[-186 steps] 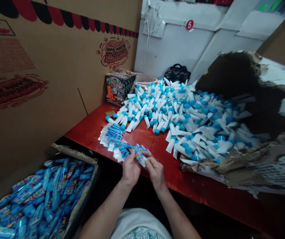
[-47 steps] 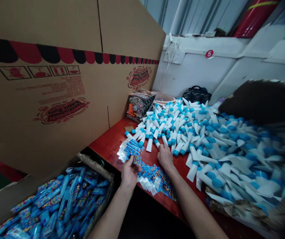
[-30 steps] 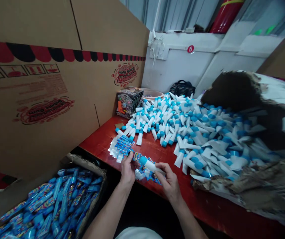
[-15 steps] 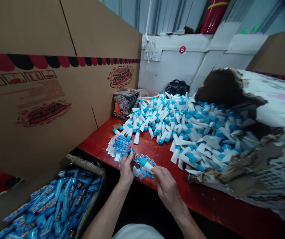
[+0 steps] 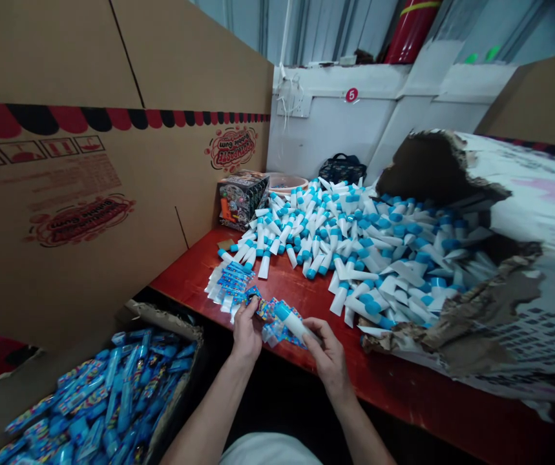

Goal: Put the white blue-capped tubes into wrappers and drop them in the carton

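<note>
My right hand [image 5: 328, 358] is closed on a white tube with a blue cap [image 5: 293, 323], the cap pointing up and to the left. My left hand [image 5: 247, 330] pinches a small printed plastic wrapper [image 5: 260, 306], colourful on blue, just left of the tube's cap. The tube and the wrapper are close together, and I cannot tell whether they touch. Under and around my hands lie more flat printed wrappers [image 5: 282, 330]. A fanned stack of blue wrappers with clear ends [image 5: 231, 281] rests farther left on the red table [image 5: 185, 266].
A large pile of capped tubes [image 5: 325, 226] covers the table's back, spilling from a torn white carton [image 5: 539, 213]. At lower left, an open box [image 5: 192, 326] holds many wrapped blue tubes [image 5: 112, 387]. Tall cardboard [image 5: 88, 77] stands left; a printed box [image 5: 242, 199], basin [image 5: 287, 182] and dark bag [image 5: 342, 169] sit behind.
My right hand has turned, and more of the tube shows, its cap now slightly farther right. My left hand stays nearly where it was. The whole view has shifted slightly.
</note>
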`<state>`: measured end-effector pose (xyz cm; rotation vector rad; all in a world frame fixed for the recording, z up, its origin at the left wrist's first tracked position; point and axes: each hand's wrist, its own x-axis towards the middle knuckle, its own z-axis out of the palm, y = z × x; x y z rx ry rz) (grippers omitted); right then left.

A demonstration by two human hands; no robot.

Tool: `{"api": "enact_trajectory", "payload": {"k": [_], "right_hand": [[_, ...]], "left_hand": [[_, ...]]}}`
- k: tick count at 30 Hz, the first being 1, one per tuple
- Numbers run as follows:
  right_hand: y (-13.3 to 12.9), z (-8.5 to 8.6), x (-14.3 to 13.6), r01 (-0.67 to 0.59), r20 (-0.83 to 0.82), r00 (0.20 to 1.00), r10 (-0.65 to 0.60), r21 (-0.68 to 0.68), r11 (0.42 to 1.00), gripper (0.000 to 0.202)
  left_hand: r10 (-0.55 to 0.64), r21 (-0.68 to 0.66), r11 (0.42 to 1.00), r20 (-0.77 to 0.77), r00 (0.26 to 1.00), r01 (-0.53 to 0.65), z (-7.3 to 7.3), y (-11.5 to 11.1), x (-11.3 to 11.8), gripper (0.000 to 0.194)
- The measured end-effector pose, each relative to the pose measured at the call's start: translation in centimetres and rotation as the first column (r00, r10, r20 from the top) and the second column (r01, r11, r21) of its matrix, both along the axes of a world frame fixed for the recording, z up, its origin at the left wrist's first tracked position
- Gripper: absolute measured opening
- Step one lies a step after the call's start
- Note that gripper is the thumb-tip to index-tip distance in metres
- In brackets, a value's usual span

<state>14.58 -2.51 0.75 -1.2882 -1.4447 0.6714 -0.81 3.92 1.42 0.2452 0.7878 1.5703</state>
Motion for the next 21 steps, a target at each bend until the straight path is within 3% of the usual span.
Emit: {"api": "enact_trajectory", "payload": {"k": [4, 9, 10, 14, 15, 19, 21], "right_hand": [[-0.1, -0.3, -0.7, 0.058, 0.022, 0.998, -0.058, -0.009, 0.998, 0.022], [-1.5, 1.2, -1.9, -0.221, -0.081, 0.972, 0.219, -0.026, 0.975, 0.021], [-1.5, 1.5, -1.9, -0.23, -0.087, 0.97, 0.227, -0.022, 0.973, 0.021], [-0.4, 1.7, -1.6, 0.051, -0.078, 0.996, -0.05, 0.017, 0.999, 0.024], [-0.1, 1.6, -1.5, 0.07, -0.069, 0.995, -0.068, 0.019, 0.997, 0.024], [-0.3, 1.3, -1.3, -0.212, -0.029, 0.977, 0.212, -0.002, 0.977, 0.022], [-1.0, 1.3, -1.3, -0.292, -0.025, 0.956, 0.292, 0.001, 0.956, 0.023]], "left_hand": [[-0.035, -0.038, 0.999, 0.01, 0.999, 0.036, 0.1, -0.2, 0.2, 0.031], [-0.13, -0.088, 0.988, -0.044, 0.991, 0.126, -0.2, -0.3, 0.2, 0.031], [-0.135, -0.094, 0.987, -0.044, 0.99, 0.13, -0.3, -0.3, 0.2, 0.03], [-0.128, -0.097, 0.987, -0.035, 0.991, 0.125, -0.5, -0.3, 0.1, 0.03], [-0.142, -0.1, 0.985, -0.038, 0.989, 0.138, -0.5, -0.4, 0.1, 0.031], [-0.138, -0.136, 0.982, -0.051, 0.989, 0.13, -0.7, -0.3, 0.0, 0.031], [-0.136, -0.151, 0.981, -0.071, 0.988, 0.125, -0.9, -0.1, -0.3, 0.031]]}}
